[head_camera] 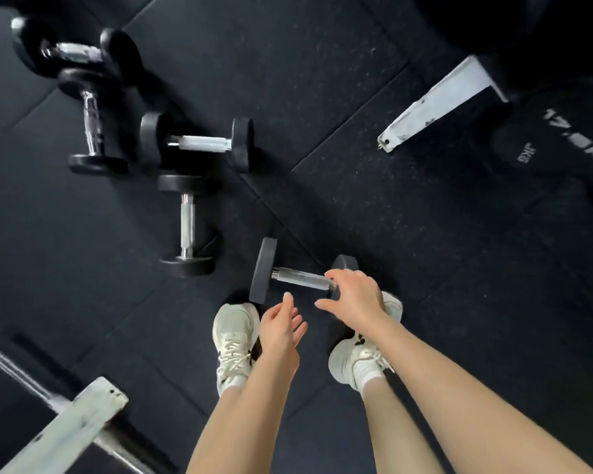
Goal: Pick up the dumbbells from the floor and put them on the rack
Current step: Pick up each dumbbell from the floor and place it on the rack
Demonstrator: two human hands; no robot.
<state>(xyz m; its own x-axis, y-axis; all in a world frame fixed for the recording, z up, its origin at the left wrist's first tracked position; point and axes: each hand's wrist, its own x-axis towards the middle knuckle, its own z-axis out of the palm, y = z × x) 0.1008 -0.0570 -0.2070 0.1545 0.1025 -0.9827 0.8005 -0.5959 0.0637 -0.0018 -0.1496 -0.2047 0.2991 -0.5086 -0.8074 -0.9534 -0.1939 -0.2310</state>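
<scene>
Four black dumbbells [196, 143] lie clustered on the rubber floor [322, 80], upper left. The nearest dumbbell [298, 277] lies just ahead of the white sneakers [235, 333]. The left hand [281, 325] hovers beside it, fingers straight, holding nothing. The right hand [355, 297] arches over its handle's right end, fingers spread, not closed. Far right: white frame foot [439, 104], weight plate [562, 142].

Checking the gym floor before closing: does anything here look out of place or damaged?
Yes. Five dumbbells lie loose on the floor mat at mixed angles, from the nearest dumbbell by the shoes to the farthest dumbbell at top left. The white metal foot shows chipped, scuffed paint.
</scene>
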